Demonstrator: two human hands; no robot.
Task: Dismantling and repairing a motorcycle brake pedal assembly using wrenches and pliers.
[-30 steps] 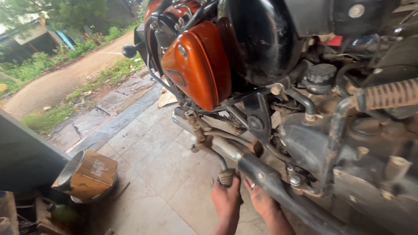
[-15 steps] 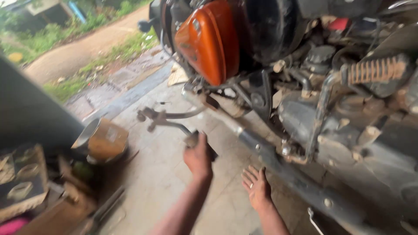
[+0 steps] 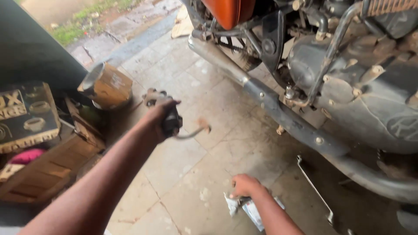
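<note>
Black-gripped metal lever [image 3: 174, 124] in left hand [image 3: 157, 114], fingers wrapped tight round it; arm stretched forward above tiled floor [image 3: 204, 87]. Lever's long axis roughly level, thin curved end pointing right. Right hand [image 3: 245, 185] low on floor, fingers curled closed, pressing white paper packet [image 3: 250, 208].

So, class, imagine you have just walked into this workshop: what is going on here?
A person is crouched beside a motorcycle on a tiled floor. The left hand holds a dark metal part with a bent rod out in the air, toward a cluttered corner where a brown box sits. The right hand rests low on the floor on some crumpled paper or packaging. A long thin metal rod lies on the floor near the exhaust pipe.
</note>
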